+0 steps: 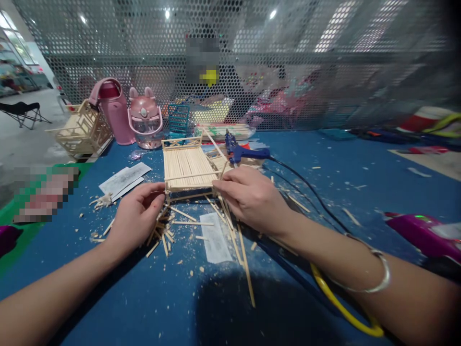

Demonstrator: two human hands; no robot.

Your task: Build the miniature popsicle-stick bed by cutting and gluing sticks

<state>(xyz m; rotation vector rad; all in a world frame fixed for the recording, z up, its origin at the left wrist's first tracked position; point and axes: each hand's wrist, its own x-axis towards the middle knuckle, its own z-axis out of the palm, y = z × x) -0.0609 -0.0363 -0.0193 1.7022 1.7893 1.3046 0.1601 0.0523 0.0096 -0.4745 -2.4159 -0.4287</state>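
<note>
A miniature bed (pixel 187 161) made of thin wooden sticks stands in front of me, with a low railed headboard at its far end. One wooden stick (pixel 192 177) lies crosswise above its near end. My left hand (pixel 140 211) is closed at the bed's near left corner, fingertips and thumb against the frame. At the near right corner, my right hand (pixel 252 194) pinches the stick's end beside the corner post; its fingertips partly cover the contact. Loose sticks (pixel 237 240) and short offcuts (pixel 163 235) lie below both hands.
A blue glue gun (pixel 248 153) with a black cable rests behind my right hand. White paper slips (pixel 216 238) lie on the blue table (pixel 144 298). Pink bottle (pixel 115 113), rabbit-eared cup (pixel 146 120) and another stick model (pixel 84 129) stand back left. A purple tool (pixel 425 233) is at right.
</note>
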